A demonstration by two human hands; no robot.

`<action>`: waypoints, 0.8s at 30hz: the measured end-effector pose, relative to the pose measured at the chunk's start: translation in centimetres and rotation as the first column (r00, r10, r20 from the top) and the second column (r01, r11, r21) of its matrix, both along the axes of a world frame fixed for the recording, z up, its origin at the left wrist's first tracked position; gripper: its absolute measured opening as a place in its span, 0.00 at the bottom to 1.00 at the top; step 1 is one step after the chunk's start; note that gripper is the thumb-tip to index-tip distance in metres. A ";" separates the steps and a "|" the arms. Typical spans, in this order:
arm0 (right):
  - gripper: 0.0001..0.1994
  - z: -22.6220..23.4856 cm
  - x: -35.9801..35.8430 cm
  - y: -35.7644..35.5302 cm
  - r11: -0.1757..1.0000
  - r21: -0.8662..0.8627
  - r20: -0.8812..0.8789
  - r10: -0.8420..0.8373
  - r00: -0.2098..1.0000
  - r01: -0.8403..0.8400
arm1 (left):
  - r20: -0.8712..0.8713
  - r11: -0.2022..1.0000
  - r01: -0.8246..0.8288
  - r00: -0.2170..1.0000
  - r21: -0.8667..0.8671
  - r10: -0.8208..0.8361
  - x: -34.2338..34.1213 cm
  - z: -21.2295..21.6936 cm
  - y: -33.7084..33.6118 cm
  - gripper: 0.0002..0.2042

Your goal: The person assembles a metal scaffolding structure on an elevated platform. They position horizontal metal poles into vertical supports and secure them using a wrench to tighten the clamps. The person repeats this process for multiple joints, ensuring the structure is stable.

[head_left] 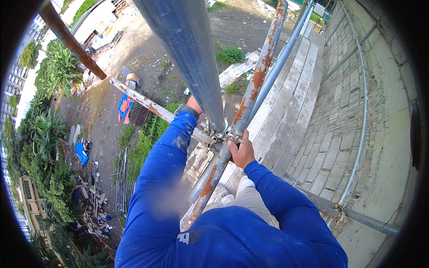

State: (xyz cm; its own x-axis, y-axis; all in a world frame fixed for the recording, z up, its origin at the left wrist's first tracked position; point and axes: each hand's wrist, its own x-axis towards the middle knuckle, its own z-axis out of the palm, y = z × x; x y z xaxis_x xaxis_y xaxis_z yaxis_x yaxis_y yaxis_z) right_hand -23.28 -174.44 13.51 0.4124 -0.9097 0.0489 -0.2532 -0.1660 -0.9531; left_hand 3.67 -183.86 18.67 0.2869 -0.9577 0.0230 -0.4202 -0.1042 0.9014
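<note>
Head view: my right grip (242,152) touches a clamp (230,134) on a rusty pole (257,80); a gray pole (190,56) mostly hides my left grip (195,105). I cannot tell whether either clenches.

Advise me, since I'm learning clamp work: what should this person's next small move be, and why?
Perhaps gently test the metal clamp with the right hand: that hand is at the rusty tube right beside it, the grey pole runs to the clamp, and the picture doesn't show whether the clamp is tight.
</note>
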 end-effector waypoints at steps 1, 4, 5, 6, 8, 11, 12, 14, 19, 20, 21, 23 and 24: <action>0.39 -0.7 -0.3 -0.2 1.000 -0.007 -0.020 -0.011 1.000 0.010 | 0.029 0.994 0.006 1.000 0.108 -0.009 -0.3 -2.1 -1.4 0.18; 0.39 -0.6 -0.6 -0.4 1.000 -0.014 -0.028 -0.017 0.999 0.017 | 0.416 0.934 0.062 0.884 0.352 -0.215 -1.4 -7.4 -4.5 0.20; 0.41 -0.4 -0.6 -0.5 0.999 0.032 -0.060 -0.012 0.998 0.014 | 0.490 0.884 0.017 0.827 0.468 -0.275 -1.8 -9.5 -5.4 0.20; 0.42 0.2 -0.3 -0.1 0.998 0.065 -0.073 0.005 0.997 -0.001 | 0.583 0.862 0.139 0.683 0.488 -0.440 -0.4 -12.0 -5.4 0.19; 0.43 -0.7 0.3 0.1 1.000 0.001 -0.104 0.006 0.995 -0.006 | 0.678 0.728 0.344 0.272 0.594 -0.682 2.1 -15.5 -4.6 0.18; 0.44 0.2 0.1 -0.1 0.996 0.083 -0.058 0.047 0.997 -0.042 | 0.492 0.482 0.303 0.047 0.822 -0.869 1.5 -13.1 -6.4 0.16; 0.44 -0.3 -0.4 -0.1 0.996 0.087 -0.077 0.032 0.997 -0.026 | 0.551 0.597 0.287 0.229 0.749 -0.802 -0.2 -11.3 -6.6 0.16; 0.44 -1.1 -1.0 -0.6 0.996 0.088 -0.104 -0.002 0.995 0.012 | 0.603 0.787 0.178 0.552 0.590 -0.576 -3.7 -3.8 -6.8 0.15; 0.44 -0.4 -0.4 -0.3 0.998 0.063 -0.044 0.031 0.999 -0.028 | 0.661 0.973 0.196 0.715 0.124 -0.229 0.1 3.6 0.9 0.18; 0.43 -0.3 -0.3 -0.1 0.998 0.051 -0.035 0.035 0.999 -0.034 | 0.659 0.975 0.223 0.732 0.012 -0.175 1.5 3.6 3.5 0.17; 0.42 -0.3 -0.2 0.0 0.997 0.069 -0.056 0.038 0.998 -0.034 | 0.654 0.963 0.251 0.746 -0.100 -0.127 2.7 3.5 6.1 0.16; 0.41 -0.8 -0.5 -0.2 0.999 0.034 -0.041 0.021 0.999 -0.019 | 0.447 0.973 0.153 0.892 -0.170 -0.062 1.6 4.7 10.5 0.15; 0.40 -1.0 -0.6 -0.2 1.000 0.021 -0.031 0.017 0.999 -0.016 | 0.253 0.990 0.053 0.967 -0.133 -0.017 0.3 6.1 13.3 0.15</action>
State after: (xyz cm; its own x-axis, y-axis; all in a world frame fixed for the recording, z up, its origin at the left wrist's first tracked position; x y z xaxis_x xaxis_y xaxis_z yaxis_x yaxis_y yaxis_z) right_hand -23.84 -174.64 12.52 0.4283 -0.9035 0.0165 -0.2803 -0.1503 -0.9481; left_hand 3.95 -170.56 24.75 0.2214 -0.9495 0.2221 -0.6356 0.0322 0.7713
